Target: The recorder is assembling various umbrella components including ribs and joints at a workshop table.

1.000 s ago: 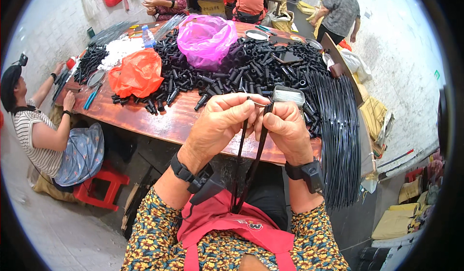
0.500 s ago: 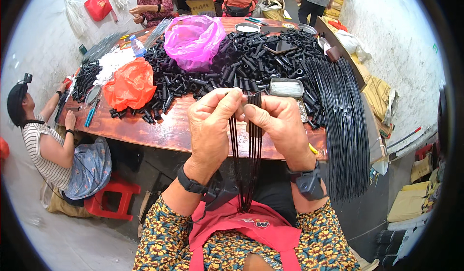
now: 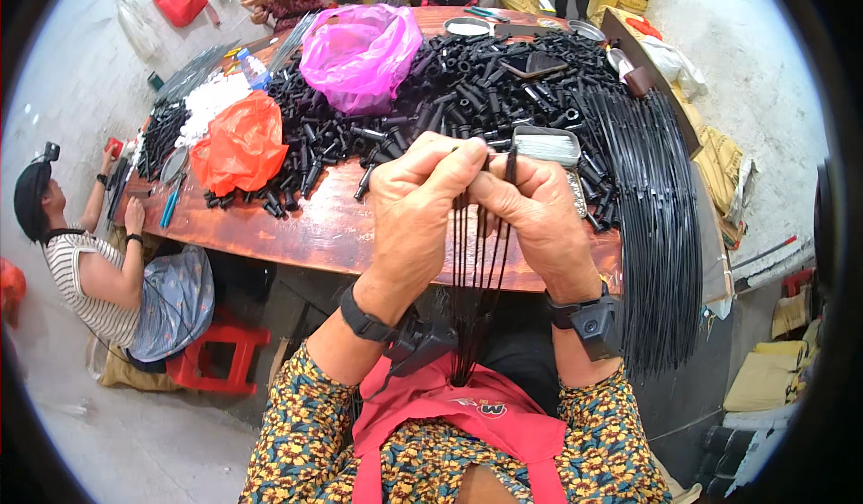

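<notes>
Both my hands are raised at chest height, close together in front of the table's near edge. My left hand [image 3: 415, 203] is closed, thumb and fingers pinching the tops of some thin black strands [image 3: 475, 279]. My right hand [image 3: 538, 216] is closed beside it on the same bunch, and a few strand tops poke up above its fingers. The strands hang down between my forearms to the red apron [image 3: 431, 392]. What lies between the fingertips themselves is hidden.
A wooden table [image 3: 306, 239] carries a heap of black tubular parts [image 3: 467, 90], a pink bag [image 3: 360, 54], an orange bag [image 3: 241, 149] and a metal tin [image 3: 547, 144]. Long black strands [image 3: 661, 234] overhang its right edge. A seated person [image 3: 112, 284] works at left; others are beyond.
The view has tilted slightly, so the table sits higher. My hands have drawn closer together, and the strands between them have spread and shifted, some now standing above my right fingers.
</notes>
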Motion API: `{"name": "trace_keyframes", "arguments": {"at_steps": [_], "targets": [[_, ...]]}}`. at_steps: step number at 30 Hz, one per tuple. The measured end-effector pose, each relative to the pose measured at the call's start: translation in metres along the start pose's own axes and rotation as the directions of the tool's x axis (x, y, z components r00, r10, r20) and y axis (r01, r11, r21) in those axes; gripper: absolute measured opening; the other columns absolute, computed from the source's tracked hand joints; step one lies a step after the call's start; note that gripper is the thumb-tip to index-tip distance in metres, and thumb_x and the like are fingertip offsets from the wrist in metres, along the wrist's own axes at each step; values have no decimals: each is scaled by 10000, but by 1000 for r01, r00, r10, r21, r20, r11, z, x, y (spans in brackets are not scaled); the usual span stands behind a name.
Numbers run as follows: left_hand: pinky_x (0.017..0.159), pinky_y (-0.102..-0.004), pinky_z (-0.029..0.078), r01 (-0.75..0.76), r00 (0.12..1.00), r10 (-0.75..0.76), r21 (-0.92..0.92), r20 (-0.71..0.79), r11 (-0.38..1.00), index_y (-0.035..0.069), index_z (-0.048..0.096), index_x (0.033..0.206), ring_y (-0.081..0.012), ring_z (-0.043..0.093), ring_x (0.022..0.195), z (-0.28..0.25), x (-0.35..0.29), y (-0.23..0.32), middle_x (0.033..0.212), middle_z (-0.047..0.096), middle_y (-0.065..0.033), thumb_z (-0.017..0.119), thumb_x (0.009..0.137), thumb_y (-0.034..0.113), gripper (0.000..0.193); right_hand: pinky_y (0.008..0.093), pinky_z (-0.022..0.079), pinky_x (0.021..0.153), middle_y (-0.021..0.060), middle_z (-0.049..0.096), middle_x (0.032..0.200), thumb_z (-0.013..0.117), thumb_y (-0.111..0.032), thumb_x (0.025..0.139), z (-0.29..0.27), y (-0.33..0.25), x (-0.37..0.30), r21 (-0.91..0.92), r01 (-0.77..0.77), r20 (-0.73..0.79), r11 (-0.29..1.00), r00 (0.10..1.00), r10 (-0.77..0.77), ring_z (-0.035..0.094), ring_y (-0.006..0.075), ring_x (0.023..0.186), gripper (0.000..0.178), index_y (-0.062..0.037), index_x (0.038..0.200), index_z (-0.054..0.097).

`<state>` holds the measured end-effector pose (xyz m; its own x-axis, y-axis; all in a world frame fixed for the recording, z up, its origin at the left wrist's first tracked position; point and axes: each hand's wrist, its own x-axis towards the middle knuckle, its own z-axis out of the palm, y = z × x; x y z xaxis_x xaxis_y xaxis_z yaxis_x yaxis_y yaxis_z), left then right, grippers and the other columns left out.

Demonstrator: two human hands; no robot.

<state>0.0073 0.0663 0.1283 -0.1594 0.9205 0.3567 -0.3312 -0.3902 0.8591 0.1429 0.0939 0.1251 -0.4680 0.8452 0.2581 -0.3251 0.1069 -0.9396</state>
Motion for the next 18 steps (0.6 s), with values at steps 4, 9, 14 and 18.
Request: {"name": "trace_keyframes", "arguments": {"at_steps": [4, 9, 14, 18], "targets": [[624, -201, 419, -43, 999, 42, 61, 28, 997, 5, 684, 936, -51, 533, 697, -5, 5, -6, 817, 621, 11, 596, 933, 147, 168, 189, 407, 539, -13, 640, 736, 666, -180, 894, 6, 8, 1, 12, 25, -88, 1000, 996, -23, 525, 27, 595, 153, -28, 874, 669], [680, -218, 459, 7, 1000, -7, 88, -3, 996, -2, 670, 1066, -69, 559, 752, -26, -7, -27, 857, 614, 2, 572, 944, 147, 216, 178, 407, 545, -15, 641, 710, 667, -179, 892, 0, 16, 6, -9, 69, -119, 998, 990, -69, 534, 28, 584, 149, -39, 838, 667], [596, -196, 441, 170, 936, -32, 370, -351, 913, -9, 691, 995, -53, 527, 668, -104, -41, -59, 845, 599, 3, 631, 859, 19, 151, 183, 421, 548, 9, 649, 697, 658, -171, 895, -28, 22, 7, -37, 47, -166, 998, 985, -52, 553, 42, 578, 166, -33, 803, 661], [625, -230, 465, 231, 925, -9, 542, -381, 808, -7, 691, 974, -84, 555, 685, -145, -25, -85, 838, 617, -16, 672, 821, 67, 172, 264, 562, 659, 66, 652, 747, 622, -173, 918, -40, 26, 3, 172, 66, -168, 983, 985, -37, 672, 162, 696, 174, -4, 878, 609]]}}
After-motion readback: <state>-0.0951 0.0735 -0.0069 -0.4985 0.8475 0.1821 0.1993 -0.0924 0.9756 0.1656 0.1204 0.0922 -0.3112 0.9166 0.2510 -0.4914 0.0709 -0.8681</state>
